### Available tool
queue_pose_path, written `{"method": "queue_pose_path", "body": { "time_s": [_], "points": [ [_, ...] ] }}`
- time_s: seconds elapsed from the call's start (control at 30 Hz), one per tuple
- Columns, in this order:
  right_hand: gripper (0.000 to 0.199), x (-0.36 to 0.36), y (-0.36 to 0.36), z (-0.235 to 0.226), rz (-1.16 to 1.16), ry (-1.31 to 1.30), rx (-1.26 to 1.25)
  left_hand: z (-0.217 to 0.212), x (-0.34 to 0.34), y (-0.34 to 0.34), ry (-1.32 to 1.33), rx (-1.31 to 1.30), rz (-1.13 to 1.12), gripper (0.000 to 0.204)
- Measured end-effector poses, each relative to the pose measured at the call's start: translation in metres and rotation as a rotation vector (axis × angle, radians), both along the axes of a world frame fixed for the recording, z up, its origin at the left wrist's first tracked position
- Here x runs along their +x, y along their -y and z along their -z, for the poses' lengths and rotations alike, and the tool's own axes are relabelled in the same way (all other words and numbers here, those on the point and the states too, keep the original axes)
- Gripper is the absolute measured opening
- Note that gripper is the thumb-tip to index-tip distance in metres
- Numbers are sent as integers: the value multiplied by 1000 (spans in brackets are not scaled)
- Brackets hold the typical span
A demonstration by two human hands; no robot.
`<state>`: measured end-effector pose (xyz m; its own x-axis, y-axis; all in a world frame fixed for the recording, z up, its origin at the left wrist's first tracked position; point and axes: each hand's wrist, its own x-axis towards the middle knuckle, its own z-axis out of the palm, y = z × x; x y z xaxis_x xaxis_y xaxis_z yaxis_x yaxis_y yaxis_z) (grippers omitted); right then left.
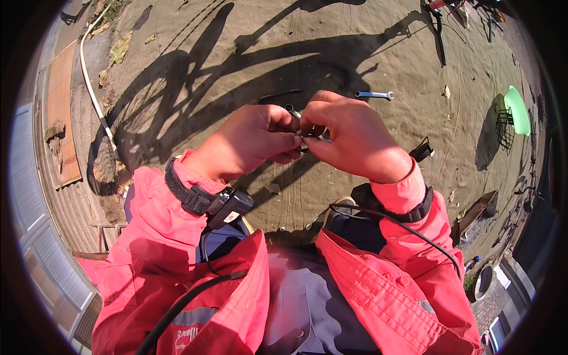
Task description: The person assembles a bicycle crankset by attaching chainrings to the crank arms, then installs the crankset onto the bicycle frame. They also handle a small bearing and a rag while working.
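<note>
The red jacket [378, 281] lay nearest the camera. Beyond it, a small metal part [303, 135], mostly hidden, was between both hands: the left hand's [245, 145] thumb and fingers pinched one side, the right hand's [358, 133] thumb and fingertips the other. Good handling probably meant a firm left hold and light right fingers — low, lest it drop. A dark rod [280, 95] and a wrench [374, 94] lay just beyond; the widest room stretched rightward over the ground cloth [414, 80] toward a green basin [517, 111] — a hose [93, 83] edged the left.

downward head-worn fisheye view
</note>
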<state>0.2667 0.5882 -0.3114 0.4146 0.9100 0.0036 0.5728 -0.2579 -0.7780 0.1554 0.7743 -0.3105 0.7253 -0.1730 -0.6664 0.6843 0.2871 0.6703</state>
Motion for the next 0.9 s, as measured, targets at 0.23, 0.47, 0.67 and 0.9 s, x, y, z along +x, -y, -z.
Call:
{"method": "queue_pose_path", "body": {
  "time_s": [0.23,0.47,0.67,0.9],
  "points": [
    [19,-1,-2,4,46,-31,-13,5,2,-1,19,18,52,19],
    [20,-3,-3,6,109,-68,-17,4,1,2,15,2,-17,21],
    [22,-3,-3,12,123,-129,19,5,1,1,3,-6,-36,20],
    [24,-2,-3,13,127,-180,6,8,0,-1,-3,-4,-22,20]
  ]
}}
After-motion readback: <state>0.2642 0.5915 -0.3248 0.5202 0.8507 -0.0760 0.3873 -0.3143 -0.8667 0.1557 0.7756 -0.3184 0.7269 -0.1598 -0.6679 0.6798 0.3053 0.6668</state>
